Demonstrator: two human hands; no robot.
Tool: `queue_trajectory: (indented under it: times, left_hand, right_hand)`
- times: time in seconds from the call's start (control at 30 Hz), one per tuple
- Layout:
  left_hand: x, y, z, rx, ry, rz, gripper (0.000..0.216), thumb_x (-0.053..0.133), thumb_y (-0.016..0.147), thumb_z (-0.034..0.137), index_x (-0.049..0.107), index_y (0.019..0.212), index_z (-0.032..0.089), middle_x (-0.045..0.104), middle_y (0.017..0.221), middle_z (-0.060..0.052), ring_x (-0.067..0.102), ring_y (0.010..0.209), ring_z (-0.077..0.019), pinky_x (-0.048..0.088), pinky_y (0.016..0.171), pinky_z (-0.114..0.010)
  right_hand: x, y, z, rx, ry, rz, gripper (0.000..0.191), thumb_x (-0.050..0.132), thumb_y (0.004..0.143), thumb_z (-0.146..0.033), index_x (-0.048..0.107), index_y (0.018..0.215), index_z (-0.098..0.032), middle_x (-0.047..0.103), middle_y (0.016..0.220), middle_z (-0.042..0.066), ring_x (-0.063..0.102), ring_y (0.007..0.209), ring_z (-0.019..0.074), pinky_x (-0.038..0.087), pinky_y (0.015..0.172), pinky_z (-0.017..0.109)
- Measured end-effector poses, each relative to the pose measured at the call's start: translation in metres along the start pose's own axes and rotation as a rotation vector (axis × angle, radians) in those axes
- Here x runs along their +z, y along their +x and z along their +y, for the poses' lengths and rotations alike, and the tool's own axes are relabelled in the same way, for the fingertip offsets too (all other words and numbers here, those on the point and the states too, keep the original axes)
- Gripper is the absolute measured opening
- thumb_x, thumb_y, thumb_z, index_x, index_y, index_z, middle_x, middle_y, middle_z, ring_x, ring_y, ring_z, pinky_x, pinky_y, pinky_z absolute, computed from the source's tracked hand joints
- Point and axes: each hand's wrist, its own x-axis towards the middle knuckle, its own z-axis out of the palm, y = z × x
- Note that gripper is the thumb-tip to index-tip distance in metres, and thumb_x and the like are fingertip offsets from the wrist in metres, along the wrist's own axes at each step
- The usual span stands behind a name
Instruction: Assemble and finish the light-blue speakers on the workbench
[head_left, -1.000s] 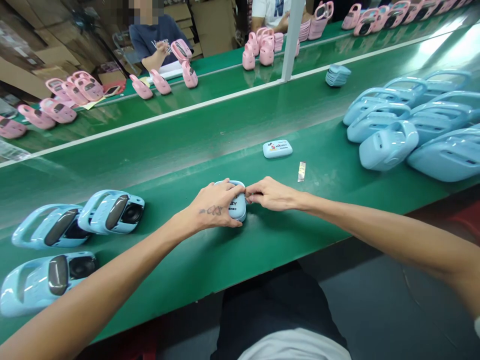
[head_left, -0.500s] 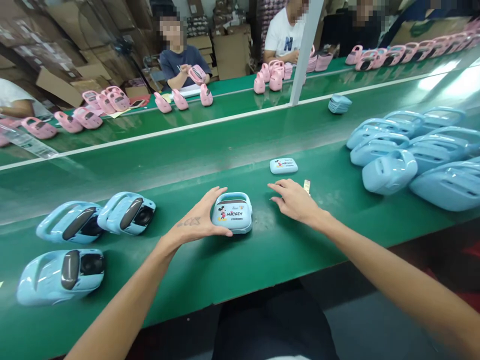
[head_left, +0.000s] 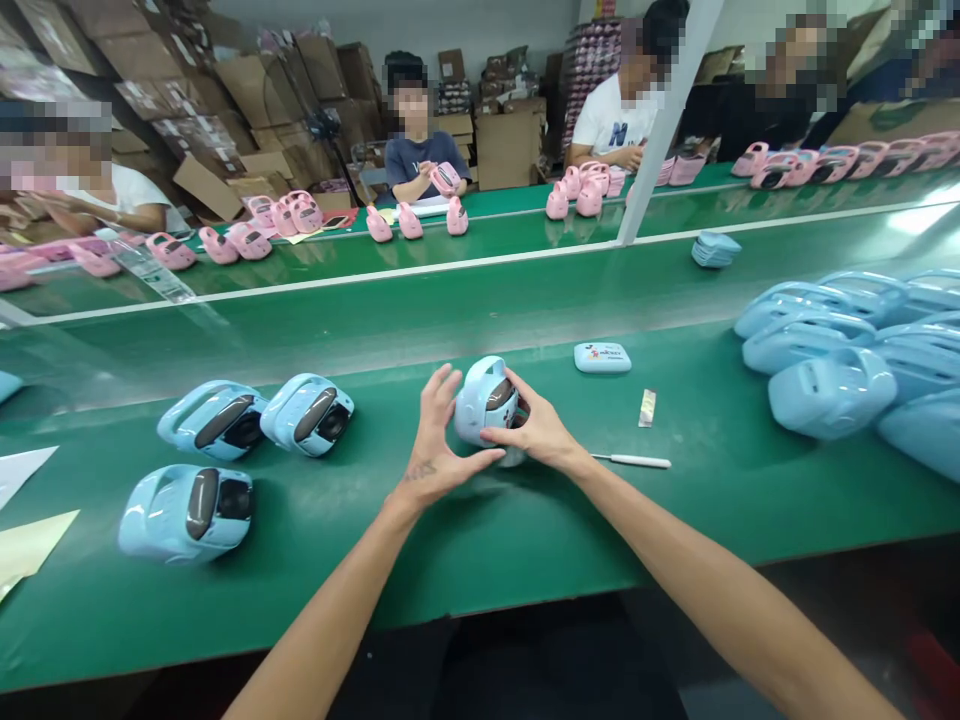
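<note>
A light-blue portable speaker (head_left: 474, 402) with a carry handle and dark top panel stands turned at an angle in front of me. My right hand (head_left: 541, 425) grips its right side between thumb and fingers, hiding most of the printed front. Around the left side, my left hand (head_left: 439, 440) is spread, thumb and fingers apart; I cannot tell whether it touches the shell. To the right lie a thin tool with a white handle (head_left: 641, 461) and a small pale label strip (head_left: 647, 408). Behind them is a loose blue printed cover (head_left: 602, 357).
Several blue speakers (head_left: 187, 515) with exposed drivers sit at left, near paper sheets (head_left: 37, 545). Blue shells (head_left: 832, 390) crowd the right, and stacked blue covers (head_left: 716, 250) lie beyond. Across the green bench (head_left: 360, 590), co-workers handle pink speakers (head_left: 446, 178). A post (head_left: 667, 130) rises there.
My right hand has moved left onto the speaker, which has turned so its front faces right. My left hand has opened wider. The white-handled tool now shows. The view has shifted left.
</note>
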Motion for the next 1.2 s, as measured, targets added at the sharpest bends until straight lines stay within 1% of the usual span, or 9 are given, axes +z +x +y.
queue_trajectory:
  times: [0.07, 0.13, 0.2, 0.3, 0.4, 0.53, 0.97, 1.1, 1.2]
  left_hand:
    - [-0.006, 0.010, -0.011, -0.167, -0.193, -0.077, 0.134, 0.091, 0.071, 0.058, 0.004, 0.171, 0.038, 0.021, 0.178, -0.019, 0.034, 0.163, -0.0379, 0.046, 0.123, -0.054]
    - [-0.009, 0.021, -0.019, -0.258, -0.319, -0.203, 0.139, 0.092, 0.065, 0.061, 0.009, 0.172, 0.033, 0.032, 0.176, -0.019, 0.042, 0.159, -0.0392, 0.046, 0.123, -0.053]
    - [-0.008, 0.032, -0.025, -0.276, -0.390, -0.276, 0.133, 0.092, 0.061, 0.061, 0.024, 0.170, 0.028, 0.043, 0.171, -0.017, 0.049, 0.153, -0.0408, 0.046, 0.124, -0.053]
    - [-0.006, 0.044, -0.032, -0.301, -0.420, -0.257, 0.127, 0.091, 0.057, 0.065, 0.039, 0.165, 0.023, 0.056, 0.162, -0.015, 0.056, 0.146, -0.0427, 0.048, 0.122, -0.053]
    - [-0.004, 0.047, -0.037, -0.318, -0.381, -0.273, 0.127, 0.092, 0.052, 0.069, 0.045, 0.160, 0.022, 0.066, 0.150, -0.015, 0.064, 0.137, -0.0418, 0.055, 0.114, -0.051]
    - [-0.007, 0.041, -0.038, -0.316, -0.348, -0.342, 0.126, 0.097, 0.048, 0.064, 0.048, 0.156, 0.021, 0.069, 0.142, -0.016, 0.069, 0.128, -0.0384, 0.060, 0.106, -0.047]
    - [-0.004, 0.037, -0.033, -0.266, -0.333, -0.307, 0.102, 0.097, 0.053, 0.058, 0.060, 0.141, 0.023, 0.065, 0.145, -0.014, 0.068, 0.124, -0.0340, 0.059, 0.102, -0.044]
    - [0.002, 0.032, -0.037, -0.277, -0.271, -0.178, 0.102, 0.092, 0.057, 0.067, 0.058, 0.142, 0.024, 0.066, 0.143, -0.012, 0.066, 0.127, -0.0335, 0.057, 0.106, -0.044]
    - [0.007, 0.030, -0.039, -0.229, -0.289, -0.097, 0.100, 0.093, 0.057, 0.067, 0.059, 0.140, 0.023, 0.066, 0.142, -0.012, 0.065, 0.128, -0.0330, 0.056, 0.107, -0.043]
  right_hand:
    - [-0.002, 0.008, 0.014, -0.041, 0.112, -0.060, 0.137, 0.101, 0.053, -0.050, 0.035, 0.169, -0.021, 0.052, 0.166, 0.017, 0.054, 0.150, 0.0341, 0.044, 0.125, 0.046]
    - [0.000, 0.011, 0.022, -0.085, 0.168, -0.115, 0.138, 0.102, 0.052, -0.050, 0.035, 0.169, -0.023, 0.046, 0.170, 0.016, 0.051, 0.153, 0.0345, 0.043, 0.127, 0.045]
    - [0.004, 0.011, 0.025, -0.096, 0.179, -0.126, 0.134, 0.101, 0.054, -0.050, 0.036, 0.169, -0.024, 0.045, 0.171, 0.015, 0.050, 0.154, 0.0342, 0.044, 0.126, 0.044]
    - [0.008, 0.011, 0.027, -0.097, 0.128, -0.055, 0.129, 0.099, 0.060, -0.051, 0.037, 0.169, -0.022, 0.050, 0.168, 0.016, 0.054, 0.151, 0.0345, 0.046, 0.125, 0.047]
    - [0.007, 0.011, 0.030, -0.132, 0.051, -0.005, 0.126, 0.097, 0.062, -0.050, 0.037, 0.169, -0.021, 0.055, 0.164, 0.016, 0.057, 0.149, 0.0352, 0.044, 0.126, 0.050]
    - [-0.002, 0.011, 0.034, -0.185, -0.011, -0.069, 0.124, 0.097, 0.061, -0.048, 0.040, 0.168, -0.023, 0.053, 0.166, 0.014, 0.055, 0.150, 0.0357, 0.042, 0.128, 0.051]
    - [-0.016, 0.012, 0.030, -0.214, -0.102, -0.178, 0.121, 0.090, 0.064, -0.035, 0.034, 0.171, -0.023, 0.050, 0.168, 0.013, 0.056, 0.150, 0.0356, 0.042, 0.128, 0.051]
    - [-0.011, 0.011, 0.031, -0.141, 0.012, -0.157, 0.119, 0.089, 0.070, -0.039, 0.030, 0.172, -0.022, 0.048, 0.169, 0.014, 0.049, 0.155, 0.0354, 0.045, 0.127, 0.050]
    - [-0.008, 0.011, 0.034, -0.159, 0.076, -0.159, 0.120, 0.092, 0.070, -0.042, 0.031, 0.172, -0.022, 0.047, 0.170, 0.014, 0.046, 0.157, 0.0367, 0.045, 0.127, 0.052]
